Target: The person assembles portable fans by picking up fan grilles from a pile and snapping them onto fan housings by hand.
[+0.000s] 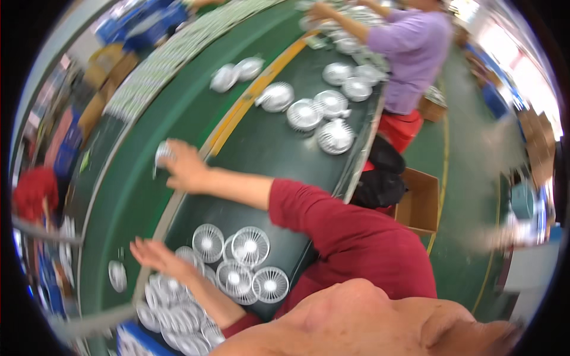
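Observation:
My right hand (pixel 189 168) reaches over the green conveyor belt (pixel 139 172), its fingers closed on a small white fan part (pixel 163 154); motion blur hides its details. Nearer to me, my left hand (pixel 155 257) holds nothing, with its fingers stretched out by the belt's edge. Beneath and beside the left forearm lie a pile of white fan grilles (pixel 178 314) and several round grilles with spokes, such as one grille (pixel 271 285) on the dark green worktop (pixel 276 157). Another white fan part (pixel 117 276) sits on the belt, left of that hand.
White fan units (pixel 304 114) stand in a loose group farther along the worktop, and two more fan units (pixel 237 73) ride the belt. A yellow rail (pixel 261 83) divides belt from worktop. A co-worker in purple (pixel 409 50) handles parts at the far end. An open cardboard box (pixel 418 202) stands right.

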{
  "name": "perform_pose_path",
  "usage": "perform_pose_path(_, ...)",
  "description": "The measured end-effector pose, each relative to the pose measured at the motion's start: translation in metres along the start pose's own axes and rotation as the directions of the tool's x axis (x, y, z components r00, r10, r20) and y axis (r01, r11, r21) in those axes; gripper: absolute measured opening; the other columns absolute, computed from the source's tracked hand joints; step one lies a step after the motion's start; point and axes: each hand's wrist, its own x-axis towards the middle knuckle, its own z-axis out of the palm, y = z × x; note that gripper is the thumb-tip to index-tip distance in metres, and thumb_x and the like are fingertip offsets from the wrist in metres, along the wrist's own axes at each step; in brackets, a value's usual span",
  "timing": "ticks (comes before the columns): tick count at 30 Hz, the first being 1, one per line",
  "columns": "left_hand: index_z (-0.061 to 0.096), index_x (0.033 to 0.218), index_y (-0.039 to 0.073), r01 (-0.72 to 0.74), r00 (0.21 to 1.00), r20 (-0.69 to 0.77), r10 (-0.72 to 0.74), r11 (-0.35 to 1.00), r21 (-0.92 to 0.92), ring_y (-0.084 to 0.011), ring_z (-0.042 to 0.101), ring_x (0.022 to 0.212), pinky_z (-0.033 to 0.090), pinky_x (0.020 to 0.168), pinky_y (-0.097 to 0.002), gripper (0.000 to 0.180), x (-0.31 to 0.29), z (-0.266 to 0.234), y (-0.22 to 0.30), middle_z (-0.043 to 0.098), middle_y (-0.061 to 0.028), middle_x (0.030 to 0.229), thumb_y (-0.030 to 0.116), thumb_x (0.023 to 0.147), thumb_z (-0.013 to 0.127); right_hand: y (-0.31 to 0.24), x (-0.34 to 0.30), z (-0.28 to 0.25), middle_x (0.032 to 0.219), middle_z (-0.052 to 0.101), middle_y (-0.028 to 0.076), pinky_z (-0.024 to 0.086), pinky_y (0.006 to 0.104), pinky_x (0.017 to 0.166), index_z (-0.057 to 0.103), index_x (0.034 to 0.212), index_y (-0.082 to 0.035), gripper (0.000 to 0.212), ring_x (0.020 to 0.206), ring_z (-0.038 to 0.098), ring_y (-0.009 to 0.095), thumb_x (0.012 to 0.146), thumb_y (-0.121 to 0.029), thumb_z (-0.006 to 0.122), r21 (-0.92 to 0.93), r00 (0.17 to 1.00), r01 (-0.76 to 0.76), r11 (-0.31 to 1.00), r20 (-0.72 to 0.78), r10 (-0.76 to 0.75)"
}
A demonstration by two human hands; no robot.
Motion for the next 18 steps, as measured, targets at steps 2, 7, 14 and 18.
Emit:
perform_pose_path(2, 0.025, 0.146, 0.005, -0.026, 1.000, 0.009, 0.025, 0.999, 0.027, -0.0244, 0.042, 0.127, 0.035, 0.105, -0.0357, 0.058, 0.008, 0.003, -0.004, 0.037, -0.0146, 0.146, 0.020, 0.098, 0.053, 0.002, 0.005, -0.015, 0.127, 0.055, 0.022, 0.043, 0.0506, 0.097, 0.064, 0.114, -0.008, 0.047, 0.119, 0.052, 0.038, 0.072, -0.029, 0.070, 0.069, 0.977, 0.142, 0.987, 0.153, -0.151)
perform_pose_path(7, 0.030, 0.145, 0.011, -0.029, 1.000, 0.002, 0.029, 0.999, -0.023, -0.0220, 0.034, 0.136, 0.029, 0.110, -0.0372, 0.051, 0.013, 0.008, 0.013, 0.034, -0.0111, 0.149, 0.020, 0.100, 0.051, -0.033, -0.003, -0.066, 0.111, 0.062, 0.018, 0.046, 0.0425, 0.092, 0.058, 0.120, -0.007, 0.063, 0.109, 0.057, 0.035, 0.068, -0.036, 0.080, 0.192, 0.546, 0.138, 0.972, 0.804, -0.236)
perform_pose_path(14, 0.033, 0.143, 0.006, -0.032, 0.999, -0.007, 0.033, 0.999, 0.039, -0.0285, 0.031, 0.139, 0.026, 0.113, -0.0388, 0.049, 0.011, -0.011, 0.018, 0.033, -0.0165, 0.149, 0.011, 0.098, 0.052, -0.064, -0.031, -0.038, 0.106, 0.060, 0.014, 0.047, 0.0420, 0.087, 0.058, 0.117, -0.010, 0.067, 0.108, 0.056, 0.032, 0.059, -0.028, 0.086, 0.175, 0.370, 0.257, 0.950, 0.891, -0.264)
perform_pose_path(18, 0.037, 0.140, 0.004, -0.098, 0.995, 0.022, 0.097, 0.992, 0.083, -0.0283, 0.033, 0.138, 0.026, 0.113, -0.0393, 0.048, 0.019, -0.020, 0.008, 0.037, -0.0166, 0.147, 0.007, 0.096, 0.054, -0.060, -0.032, -0.029, 0.100, 0.068, 0.012, 0.050, 0.0429, 0.080, 0.064, 0.107, -0.009, 0.060, 0.100, 0.064, 0.031, 0.056, -0.031, 0.086, 0.238, 0.384, 0.251, 0.938, 0.865, -0.323)
